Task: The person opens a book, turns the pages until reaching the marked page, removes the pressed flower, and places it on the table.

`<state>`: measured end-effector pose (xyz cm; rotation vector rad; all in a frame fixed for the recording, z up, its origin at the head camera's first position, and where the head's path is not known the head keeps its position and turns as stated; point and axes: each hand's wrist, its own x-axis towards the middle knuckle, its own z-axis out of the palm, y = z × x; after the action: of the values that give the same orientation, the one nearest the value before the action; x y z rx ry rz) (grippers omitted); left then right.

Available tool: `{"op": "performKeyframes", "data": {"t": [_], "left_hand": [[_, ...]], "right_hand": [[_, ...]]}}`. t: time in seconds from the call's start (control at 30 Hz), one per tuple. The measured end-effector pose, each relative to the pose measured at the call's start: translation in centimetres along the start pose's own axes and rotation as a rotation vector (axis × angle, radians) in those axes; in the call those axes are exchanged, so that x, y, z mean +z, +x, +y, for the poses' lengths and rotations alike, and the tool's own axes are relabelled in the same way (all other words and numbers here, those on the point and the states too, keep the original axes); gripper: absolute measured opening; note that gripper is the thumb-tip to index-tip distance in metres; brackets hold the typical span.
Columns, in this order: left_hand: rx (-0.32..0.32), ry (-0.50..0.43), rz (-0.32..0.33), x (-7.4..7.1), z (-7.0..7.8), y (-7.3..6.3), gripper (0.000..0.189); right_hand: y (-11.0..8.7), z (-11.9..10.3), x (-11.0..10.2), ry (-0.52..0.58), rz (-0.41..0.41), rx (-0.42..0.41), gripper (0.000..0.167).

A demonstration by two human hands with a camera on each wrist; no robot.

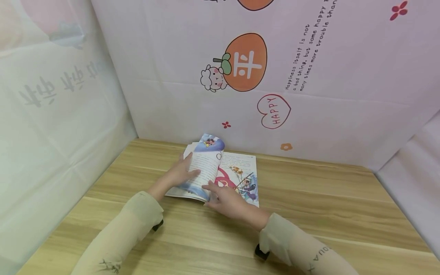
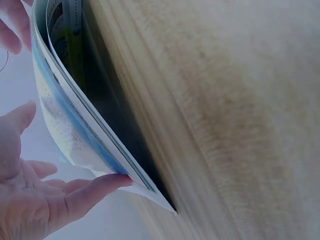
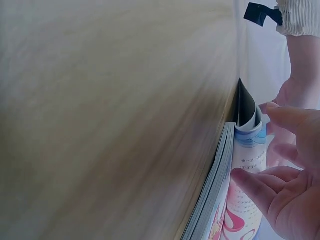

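Observation:
An illustrated book lies spread on the wooden table, with its left-side pages bowed upward near the spine. My left hand rests on the left page, fingers extended; in the left wrist view a finger touches the page near its outer edge. Close to the fold at the book's near edge is my right hand. Its fingers look loosely extended in the right wrist view, one fingertip against the printed page and the thumb near the curled page edge. Neither hand visibly grips a page.
Behind the book, a white printed cloth hangs as a wall at the table's back edge. More cloth hangs on the left, and another sheet on the right. The wooden tabletop extends around the book.

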<state>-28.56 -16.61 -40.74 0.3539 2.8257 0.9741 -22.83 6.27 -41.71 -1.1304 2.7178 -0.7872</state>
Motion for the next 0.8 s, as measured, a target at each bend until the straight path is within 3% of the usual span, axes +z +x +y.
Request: {"op": "performKeyframes", "data": {"t": [0.2,0.5,0.8], "left_hand": [[-0.028,0.048,-0.044,0.1,0.5,-0.2,0.079],[-0.146,0.136,-0.133,0.6,1.5,-0.2,0.079],[-0.125,0.203,-0.149,0.8,2.2,0.3,0.083]], "right_hand": [[0.1,-0.3,0.2,-0.016,-0.048,-0.026,0.049],[0.2,-1.2,0.3,-0.145,-0.085,-0.024,0.052],[0.4,-1.7,0.8,-0.300,-0.101,-0.036,0.047]]}}
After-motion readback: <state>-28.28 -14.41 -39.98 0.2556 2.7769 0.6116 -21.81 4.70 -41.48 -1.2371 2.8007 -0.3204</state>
